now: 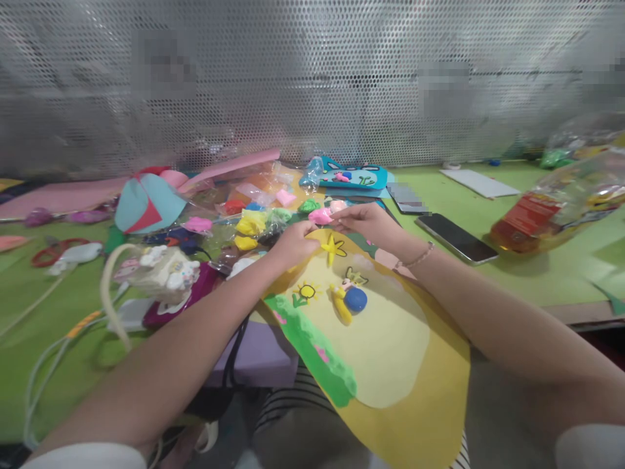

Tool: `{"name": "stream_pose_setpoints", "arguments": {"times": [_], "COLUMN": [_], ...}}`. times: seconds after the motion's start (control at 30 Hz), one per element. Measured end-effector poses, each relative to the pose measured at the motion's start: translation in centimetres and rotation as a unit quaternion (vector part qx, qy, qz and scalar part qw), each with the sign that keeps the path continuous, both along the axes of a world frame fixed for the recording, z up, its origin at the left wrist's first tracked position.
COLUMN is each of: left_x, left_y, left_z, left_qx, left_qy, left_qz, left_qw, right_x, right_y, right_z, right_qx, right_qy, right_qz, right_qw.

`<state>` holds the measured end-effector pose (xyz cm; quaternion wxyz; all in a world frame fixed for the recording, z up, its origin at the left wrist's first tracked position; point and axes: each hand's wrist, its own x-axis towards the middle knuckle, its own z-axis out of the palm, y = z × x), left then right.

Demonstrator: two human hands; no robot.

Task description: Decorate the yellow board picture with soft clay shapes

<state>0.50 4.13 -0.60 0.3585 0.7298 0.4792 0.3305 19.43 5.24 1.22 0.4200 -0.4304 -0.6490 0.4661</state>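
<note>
A yellow paper sheet slopes down over my lap, with a paler rounded paper on it. Stuck on that are a yellow clay star, a blue clay ball beside a curved yellow piece, a small clay sun and a green clay strip with pink spots. My left hand is closed on the sheet's top edge. My right hand has its fingers pinched together just above that edge, near pink clay; what they hold, if anything, is too blurred to tell.
Behind the hands lie yellow clay, green clay and a blue craft card. To the right are a phone and a tilted bottle. A decorated bag, cables and red-handled scissors are left. A perforated metal panel stands behind.
</note>
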Motion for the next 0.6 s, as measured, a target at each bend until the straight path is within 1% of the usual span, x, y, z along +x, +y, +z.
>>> {"name": "stream_pose_setpoints", "arguments": {"times": [0.1, 0.17, 0.27, 0.37, 0.47, 0.6], "left_x": [0.06, 0.09, 0.08, 0.03, 0.06, 0.20], "left_y": [-0.26, -0.33, -0.27, -0.03, 0.13, 0.00], "left_z": [0.34, 0.43, 0.30, 0.02, -0.07, 0.19], "left_qx": [0.016, 0.015, 0.009, 0.014, 0.020, 0.016], "left_qy": [0.008, 0.009, 0.006, 0.015, 0.027, 0.030], "left_qz": [0.000, -0.004, -0.008, -0.008, -0.011, -0.015], "left_qw": [1.000, 1.000, 1.000, 1.000, 0.999, 0.999], "right_x": [-0.17, -0.20, -0.19, -0.18, -0.13, 0.08], "right_y": [-0.35, -0.72, -1.05, -0.90, -0.64, -0.66], "right_z": [0.27, 0.59, 0.81, 0.56, 0.38, 0.68], "right_qx": [0.002, 0.010, 0.025, 0.020, -0.011, -0.083], "right_qy": [0.023, 0.010, -0.011, 0.016, 0.035, 0.089], "right_qz": [0.008, 0.008, 0.004, 0.003, 0.010, 0.034], "right_qw": [1.000, 1.000, 1.000, 1.000, 0.999, 0.992]}}
